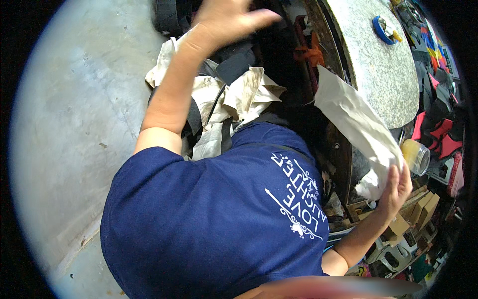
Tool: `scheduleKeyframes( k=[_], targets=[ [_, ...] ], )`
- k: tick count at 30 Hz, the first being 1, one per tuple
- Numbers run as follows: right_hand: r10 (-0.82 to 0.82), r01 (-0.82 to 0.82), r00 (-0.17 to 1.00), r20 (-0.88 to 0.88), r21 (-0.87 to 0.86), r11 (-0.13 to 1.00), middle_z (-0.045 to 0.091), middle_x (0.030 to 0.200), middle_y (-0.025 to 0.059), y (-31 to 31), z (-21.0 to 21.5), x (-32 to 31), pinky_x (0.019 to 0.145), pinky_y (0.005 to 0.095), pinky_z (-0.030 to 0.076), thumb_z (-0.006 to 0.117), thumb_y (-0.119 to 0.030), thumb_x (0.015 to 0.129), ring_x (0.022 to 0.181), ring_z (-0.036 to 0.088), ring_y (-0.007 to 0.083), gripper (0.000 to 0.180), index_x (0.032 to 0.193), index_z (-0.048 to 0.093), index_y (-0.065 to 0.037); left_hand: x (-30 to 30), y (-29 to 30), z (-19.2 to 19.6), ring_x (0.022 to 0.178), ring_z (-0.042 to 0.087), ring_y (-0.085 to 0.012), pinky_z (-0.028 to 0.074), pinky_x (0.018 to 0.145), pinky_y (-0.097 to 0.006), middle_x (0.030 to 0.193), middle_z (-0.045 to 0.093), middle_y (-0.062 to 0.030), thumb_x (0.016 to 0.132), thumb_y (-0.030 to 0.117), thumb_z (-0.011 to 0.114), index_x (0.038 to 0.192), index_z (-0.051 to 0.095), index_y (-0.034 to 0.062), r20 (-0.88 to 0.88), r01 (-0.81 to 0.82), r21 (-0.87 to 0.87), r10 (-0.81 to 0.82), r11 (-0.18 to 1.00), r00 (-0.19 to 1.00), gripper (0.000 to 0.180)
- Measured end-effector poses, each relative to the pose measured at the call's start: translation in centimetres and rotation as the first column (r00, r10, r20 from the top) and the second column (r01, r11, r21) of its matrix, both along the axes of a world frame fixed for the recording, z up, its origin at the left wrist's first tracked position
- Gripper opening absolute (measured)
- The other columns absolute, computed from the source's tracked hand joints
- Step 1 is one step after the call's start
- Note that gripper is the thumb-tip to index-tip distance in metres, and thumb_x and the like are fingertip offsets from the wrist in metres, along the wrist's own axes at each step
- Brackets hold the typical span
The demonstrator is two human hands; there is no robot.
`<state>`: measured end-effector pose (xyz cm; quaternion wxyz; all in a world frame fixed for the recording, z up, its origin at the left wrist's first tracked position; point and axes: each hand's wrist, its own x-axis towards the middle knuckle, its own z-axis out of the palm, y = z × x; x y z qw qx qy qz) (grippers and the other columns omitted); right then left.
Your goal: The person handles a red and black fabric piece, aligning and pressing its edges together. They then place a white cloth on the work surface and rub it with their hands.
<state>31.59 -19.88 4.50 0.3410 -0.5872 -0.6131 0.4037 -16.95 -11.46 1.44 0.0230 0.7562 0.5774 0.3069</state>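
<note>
My right hand (396,188) is closed on the lower end of a long, creased white sheet (359,119); whether it is cloth or paper I cannot tell. The sheet's other end reaches up beside the table edge. At the top, my left hand (226,22) is raised, a little blurred, with its thumb stretched out to the right and nothing visible in it. Part of that hand lies outside the picture. Below it, across my lap, is a crumpled pile of off-white material (249,94) with a dark, flat piece (233,69) on top.
A pale speckled tabletop (383,70) curves along the right, bearing a round blue item (385,31). Near its lower end is a clear jar (416,156) with yellowish contents. Pink and black pieces (440,132) and cardboard boxes (423,209) crowd the far right. Grey floor (74,124) spreads left.
</note>
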Motion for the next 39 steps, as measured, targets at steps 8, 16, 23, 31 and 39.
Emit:
scheduleKeyframes(
  k=[8, 16, 23, 31, 39],
  targets=[
    [0.309, -0.497, 0.787, 0.534, 0.251, 0.831, 0.072, 0.087, 0.0133, 2.4, 5.2, -4.3, 0.071, 0.0348, 0.054, 0.080, -0.012, 0.075, 0.076, 0.070, 0.0275, 0.026, 0.097, 0.071, -0.002, 17.1, -1.1, 0.2, 0.088, 0.071, -0.0307, 0.056, 0.078, -0.037, 0.096, 0.071, -0.0172, 0.082, 0.010, 0.073, 0.117, 0.066, 0.0069, 0.405, 0.783, -0.174, -0.681, 0.597, 0.610, 0.035],
    [0.209, -0.334, 0.862, 0.462, 0.206, 0.920, 0.066, 0.083, 0.0011, 10.5, 7.4, 2.6, 0.072, 0.0245, 0.048, 0.072, -0.014, 0.090, 0.077, 0.058, 0.0080, 0.019, 0.102, 0.067, 0.000, 11.7, 4.3, -0.2, 0.082, 0.069, -0.0152, 0.054, 0.077, -0.029, 0.091, 0.073, -0.0126, 0.087, -0.001, 0.062, 0.111, 0.068, -0.0010, 0.506, 0.552, -0.141, -0.419, 0.822, 0.754, 0.026],
    [0.167, -0.184, 0.921, 0.352, 0.015, 0.983, 0.063, 0.081, -0.0036, 16.6, 6.8, 6.2, 0.070, 0.0223, 0.048, 0.073, -0.029, 0.092, 0.078, 0.059, 0.0047, 0.025, 0.095, 0.069, -0.005, 8.1, 7.2, -3.7, 0.084, 0.062, -0.0059, 0.051, 0.078, -0.023, 0.092, 0.070, 0.0006, 0.098, 0.015, 0.064, 0.110, 0.069, 0.0001, 0.812, 0.666, -0.478, -0.003, 0.573, 0.584, 0.020],
    [0.302, -0.294, 0.845, 0.440, -0.089, 0.952, 0.063, 0.081, -0.0050, 21.0, 5.6, 8.6, 0.072, 0.0223, 0.047, 0.075, -0.021, 0.089, 0.077, 0.057, 0.0051, 0.020, 0.096, 0.069, -0.003, 5.9, 9.7, -4.1, 0.083, 0.063, -0.0062, 0.051, 0.078, -0.022, 0.094, 0.070, -0.0003, 0.099, 0.015, 0.065, 0.109, 0.070, -0.0010, 0.804, 0.466, -0.353, 0.008, 0.811, 0.595, 0.020],
    [-0.023, -0.507, 0.515, 0.857, 0.326, 0.798, 0.069, 0.098, 0.0023, 19.4, 2.5, 9.6, 0.090, 0.0356, 0.050, 0.071, -0.009, 0.081, 0.098, 0.064, 0.0265, 0.016, 0.096, 0.075, -0.015, 8.6, 4.3, -1.4, 0.081, 0.064, -0.0257, 0.055, 0.069, -0.035, 0.090, 0.061, -0.0075, 0.067, -0.006, 0.069, 0.101, 0.075, 0.0131, -0.099, 0.503, 0.194, -0.493, 0.842, 0.864, 0.040]
  ],
)
